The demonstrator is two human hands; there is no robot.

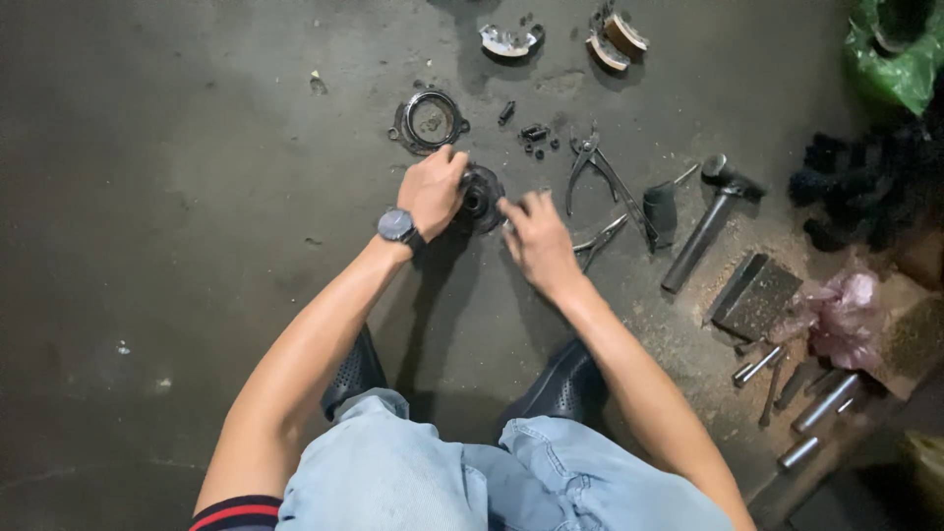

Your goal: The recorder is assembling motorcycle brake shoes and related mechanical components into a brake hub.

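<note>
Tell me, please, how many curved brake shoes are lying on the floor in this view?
3. One brake shoe lies at the top centre; two more lie side by side just to its right. Others may be hidden outside the view.

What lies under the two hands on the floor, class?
Under the left hand and right hand sits a dark round hub on the concrete floor. Its centre hole shows; the left palm covers its left edge, and its underside is hidden.
</note>
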